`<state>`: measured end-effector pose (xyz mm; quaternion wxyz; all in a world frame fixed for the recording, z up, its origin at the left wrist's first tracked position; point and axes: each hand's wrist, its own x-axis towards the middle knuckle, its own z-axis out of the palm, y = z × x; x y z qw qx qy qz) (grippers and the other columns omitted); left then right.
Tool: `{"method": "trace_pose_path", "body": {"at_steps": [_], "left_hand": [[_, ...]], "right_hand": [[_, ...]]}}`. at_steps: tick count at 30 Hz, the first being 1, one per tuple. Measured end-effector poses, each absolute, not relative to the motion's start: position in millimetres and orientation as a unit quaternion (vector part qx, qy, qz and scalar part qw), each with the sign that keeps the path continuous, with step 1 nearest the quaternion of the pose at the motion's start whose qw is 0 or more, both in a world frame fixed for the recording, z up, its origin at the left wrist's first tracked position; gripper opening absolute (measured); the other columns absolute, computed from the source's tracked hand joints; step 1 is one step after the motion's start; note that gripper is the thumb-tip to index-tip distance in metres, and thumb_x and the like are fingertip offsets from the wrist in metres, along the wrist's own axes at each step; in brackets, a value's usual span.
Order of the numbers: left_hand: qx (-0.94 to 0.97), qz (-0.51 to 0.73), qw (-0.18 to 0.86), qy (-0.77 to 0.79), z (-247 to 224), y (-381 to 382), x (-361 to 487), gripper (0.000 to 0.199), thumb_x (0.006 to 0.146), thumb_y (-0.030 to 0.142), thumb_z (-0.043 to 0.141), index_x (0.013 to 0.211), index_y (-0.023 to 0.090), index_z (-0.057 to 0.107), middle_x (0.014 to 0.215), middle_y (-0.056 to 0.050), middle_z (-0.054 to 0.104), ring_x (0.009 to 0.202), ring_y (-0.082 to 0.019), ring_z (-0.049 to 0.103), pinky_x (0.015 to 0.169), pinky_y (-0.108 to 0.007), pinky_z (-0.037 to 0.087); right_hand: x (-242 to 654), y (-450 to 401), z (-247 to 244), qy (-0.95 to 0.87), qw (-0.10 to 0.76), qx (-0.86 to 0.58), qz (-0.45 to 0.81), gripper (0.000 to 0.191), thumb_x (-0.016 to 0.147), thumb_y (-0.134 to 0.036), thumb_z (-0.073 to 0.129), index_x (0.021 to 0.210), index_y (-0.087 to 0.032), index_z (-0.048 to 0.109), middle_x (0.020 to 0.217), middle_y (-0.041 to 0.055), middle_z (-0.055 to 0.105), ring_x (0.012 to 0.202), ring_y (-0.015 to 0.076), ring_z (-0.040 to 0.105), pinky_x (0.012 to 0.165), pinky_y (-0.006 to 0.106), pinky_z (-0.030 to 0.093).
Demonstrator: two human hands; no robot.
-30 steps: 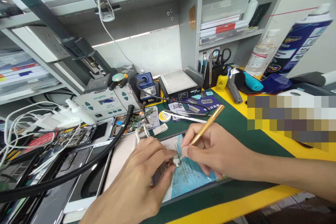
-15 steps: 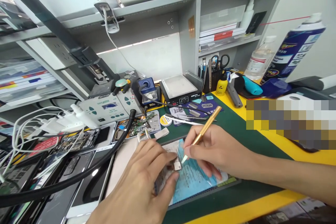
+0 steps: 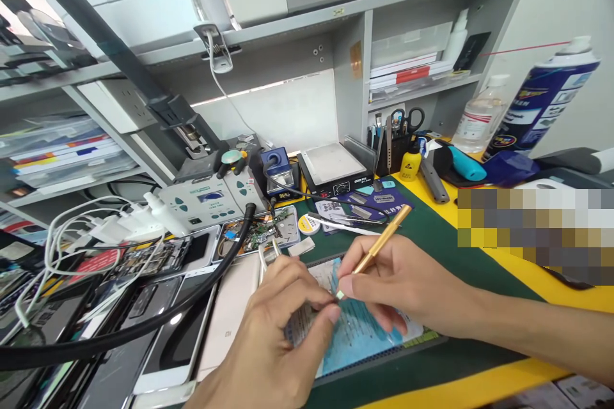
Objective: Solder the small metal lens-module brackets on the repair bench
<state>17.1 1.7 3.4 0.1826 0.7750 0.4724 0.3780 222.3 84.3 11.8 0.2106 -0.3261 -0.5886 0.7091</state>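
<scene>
My right hand (image 3: 391, 278) grips a slim gold pen-shaped tool (image 3: 381, 239) like a pen, its pale tip pointing down and left. My left hand (image 3: 283, 323) is closed, with thumb and forefinger pinched together right beside that tip. Whatever lies between those fingertips is hidden. Below both hands is a worn blue-and-white work pad (image 3: 367, 329) covered in dark scratches. My right hand's lower fingers rest on or just over this pad.
Phones (image 3: 177, 326) and a parts tray (image 3: 283, 230) of small boards lie left, crossed by a thick black hose (image 3: 211, 287). Behind stand a grey rework station (image 3: 211, 198), a soldering unit (image 3: 278, 172) and a flat heating plate (image 3: 333, 163). A spray can (image 3: 537, 102) stands right.
My left thumb and forefinger have closed together at the tool's tip, covering the small silvery-white part seen earlier. The whole view has shifted slightly.
</scene>
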Motion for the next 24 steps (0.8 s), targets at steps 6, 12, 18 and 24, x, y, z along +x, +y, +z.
{"method": "trace_pose_path", "body": {"at_steps": [6, 12, 18, 24], "left_hand": [[0.746, 0.389, 0.242, 0.483, 5.7, 1.6, 16.6, 0.019, 0.102, 0.019, 0.055, 0.085, 0.021, 0.063, 0.083, -0.001, 0.061, 0.082, -0.016, 0.057, 0.073, -0.032, 0.046], [0.713, 0.418, 0.269, 0.494, 4.8, 1.2, 13.1, 0.020, 0.103, 0.023, 0.057, 0.086, 0.023, 0.067, 0.082, 0.000, 0.062, 0.081, -0.015, 0.059, 0.074, -0.031, 0.046], [0.705, 0.421, 0.277, 0.499, 0.7, 2.3, 11.2, 0.020, 0.104, 0.024, 0.057, 0.086, 0.024, 0.068, 0.083, 0.000, 0.064, 0.082, -0.016, 0.061, 0.081, -0.033, 0.047], [0.712, 0.430, 0.253, 0.494, -2.3, 3.0, 11.2, 0.015, 0.100, 0.020, 0.059, 0.090, 0.024, 0.069, 0.083, 0.000, 0.067, 0.082, -0.016, 0.062, 0.077, -0.032, 0.048]], "right_hand": [[222.0, 82.4, 13.5, -0.575, 0.224, -0.310, 0.723, 0.034, 0.079, -0.040, 0.086, 0.088, -0.019, 0.062, 0.045, -0.0071, 0.059, 0.035, 0.0075, 0.046, 0.036, 0.016, 0.039], [223.6, 87.2, 16.7, -0.552, 0.251, -0.313, 0.731, 0.032, 0.083, -0.042, 0.084, 0.086, -0.017, 0.064, 0.044, -0.0049, 0.061, 0.033, 0.0064, 0.044, 0.035, 0.015, 0.037], [223.3, 87.7, 17.8, -0.533, 0.248, -0.322, 0.742, 0.027, 0.077, -0.033, 0.085, 0.084, -0.017, 0.064, 0.042, -0.0048, 0.060, 0.032, 0.0068, 0.042, 0.034, 0.016, 0.036], [221.7, 89.0, 17.7, -0.524, 0.247, -0.329, 0.745, 0.026, 0.077, -0.032, 0.085, 0.084, -0.017, 0.066, 0.042, -0.0046, 0.061, 0.032, 0.0071, 0.043, 0.034, 0.015, 0.036]]}}
